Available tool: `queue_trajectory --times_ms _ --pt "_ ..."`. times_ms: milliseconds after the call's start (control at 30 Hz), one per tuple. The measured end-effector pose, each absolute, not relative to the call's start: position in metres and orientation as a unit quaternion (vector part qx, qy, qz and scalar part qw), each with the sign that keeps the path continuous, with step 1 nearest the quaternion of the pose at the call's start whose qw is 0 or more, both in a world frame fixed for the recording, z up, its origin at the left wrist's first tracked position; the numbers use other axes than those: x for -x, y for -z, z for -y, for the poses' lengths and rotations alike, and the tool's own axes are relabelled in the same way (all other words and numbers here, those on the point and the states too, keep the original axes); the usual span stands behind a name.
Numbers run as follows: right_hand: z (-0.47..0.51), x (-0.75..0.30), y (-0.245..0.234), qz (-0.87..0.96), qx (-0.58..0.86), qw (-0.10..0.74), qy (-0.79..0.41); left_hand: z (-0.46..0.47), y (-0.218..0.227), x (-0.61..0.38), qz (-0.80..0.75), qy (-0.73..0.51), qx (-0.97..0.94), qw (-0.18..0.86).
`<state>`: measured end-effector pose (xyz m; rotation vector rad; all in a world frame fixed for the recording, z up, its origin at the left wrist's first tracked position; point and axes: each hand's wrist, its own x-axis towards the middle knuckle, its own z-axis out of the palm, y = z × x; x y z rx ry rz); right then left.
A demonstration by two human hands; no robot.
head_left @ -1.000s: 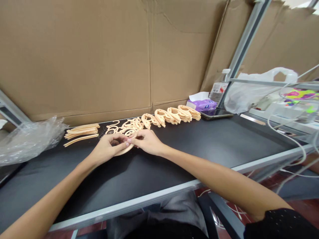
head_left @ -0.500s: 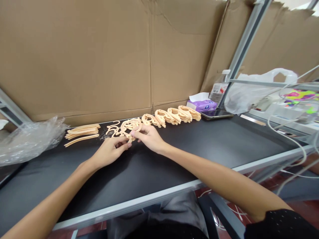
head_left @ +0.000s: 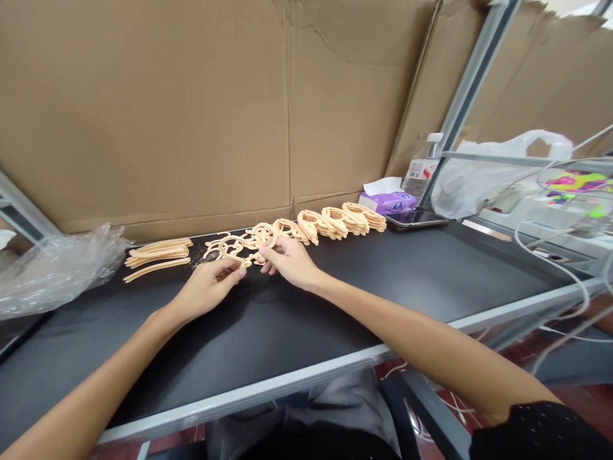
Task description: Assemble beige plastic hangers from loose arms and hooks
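Observation:
My left hand is closed in a pinch on a pale beige curved piece, which looks like a thin loop. Just to its right, my right hand pinches another pale beige ring-shaped piece. Beyond both hands lies a loose heap of similar curved pieces, partly covered by what I hold. A row of stacked beige loops runs off to the right, overlapping one another. To the left, long thin beige strips lie in a pile, with a single strip in front.
Crumpled clear plastic lies at the left on the black tabletop. A purple tissue pack, a bottle and a phone stand or lie at the back right. Cardboard walls the rear; white cables hang at the right.
My hands have moved slightly apart, the left one a little to the left and the right one a little to the right. The beige pieces between them are now spread apart.

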<state>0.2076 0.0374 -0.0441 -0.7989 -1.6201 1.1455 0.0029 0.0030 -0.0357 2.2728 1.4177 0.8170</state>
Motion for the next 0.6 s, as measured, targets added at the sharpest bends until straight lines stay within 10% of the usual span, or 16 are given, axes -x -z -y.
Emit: queue_trajectory --times_ms 600 --pt "-0.021 -0.209 0.044 0.825 0.334 0.31 -0.335 -0.023 0.02 0.042 -0.661 -0.384 -0.644 0.002"
